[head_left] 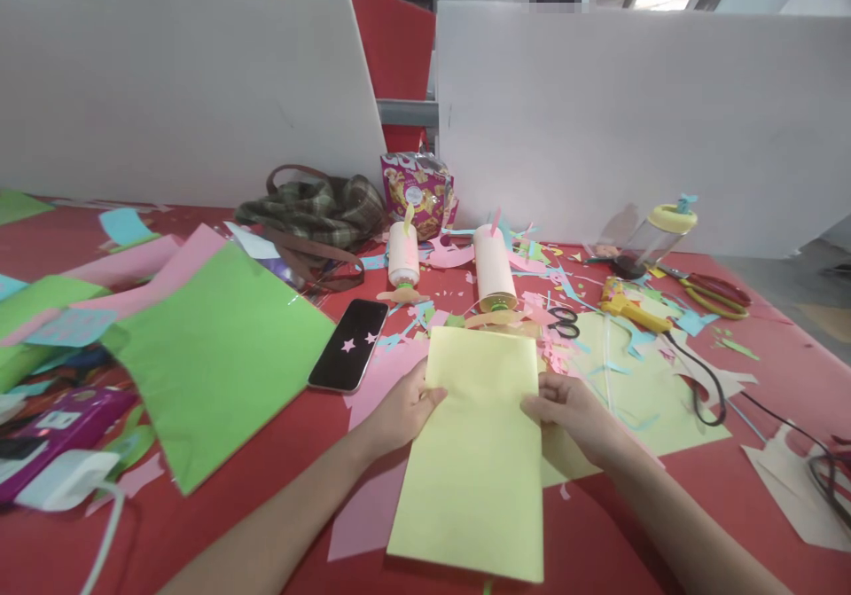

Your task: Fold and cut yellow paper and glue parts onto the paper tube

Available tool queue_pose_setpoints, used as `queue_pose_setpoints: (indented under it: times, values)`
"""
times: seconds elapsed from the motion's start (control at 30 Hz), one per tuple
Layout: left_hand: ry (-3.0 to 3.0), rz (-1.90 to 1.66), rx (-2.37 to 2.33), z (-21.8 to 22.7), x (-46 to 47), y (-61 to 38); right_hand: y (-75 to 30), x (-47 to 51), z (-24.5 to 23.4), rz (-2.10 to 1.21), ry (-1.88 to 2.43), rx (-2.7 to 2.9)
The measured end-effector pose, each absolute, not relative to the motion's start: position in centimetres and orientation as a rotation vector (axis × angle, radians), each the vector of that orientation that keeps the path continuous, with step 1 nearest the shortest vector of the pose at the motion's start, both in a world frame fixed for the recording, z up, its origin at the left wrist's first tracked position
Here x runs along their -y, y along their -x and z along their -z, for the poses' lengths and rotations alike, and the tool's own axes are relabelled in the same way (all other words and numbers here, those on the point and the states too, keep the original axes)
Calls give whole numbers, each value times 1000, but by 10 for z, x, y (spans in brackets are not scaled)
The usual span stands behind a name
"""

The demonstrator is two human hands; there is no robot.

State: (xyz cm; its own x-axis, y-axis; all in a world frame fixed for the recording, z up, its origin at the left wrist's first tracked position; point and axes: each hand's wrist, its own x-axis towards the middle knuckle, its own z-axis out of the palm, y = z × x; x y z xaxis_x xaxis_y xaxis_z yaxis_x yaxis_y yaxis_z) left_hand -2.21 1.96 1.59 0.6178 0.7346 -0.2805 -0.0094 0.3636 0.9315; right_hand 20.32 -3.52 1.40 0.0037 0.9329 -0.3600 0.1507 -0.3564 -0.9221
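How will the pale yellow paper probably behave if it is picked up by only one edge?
The pale yellow paper is probably light, since it looks thin. Its free part may droop, as no stiff backing shows. It seems unlikely to roll, because it looks nearly flat.

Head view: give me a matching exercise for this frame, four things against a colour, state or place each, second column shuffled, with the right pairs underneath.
Things
1. Sheet between the left hand and right hand
2. Phone
3. Snack bag
4. Small scissors

Colour, state or place
A. Has two pink stars on its dark screen
B. Stands in front of the gap between the white boards
C. Lies beside the far right corner of thing 1
D. Pale yellow

Right pairs: 1-D, 2-A, 3-B, 4-C
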Motion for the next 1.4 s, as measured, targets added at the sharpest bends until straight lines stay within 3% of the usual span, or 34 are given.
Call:
queue_pose_setpoints:
  times: [1.4]
  values:
    - [-1268, -394, -835, -21, -16, 22, -212, 30, 1, -1077, 1609, 994]
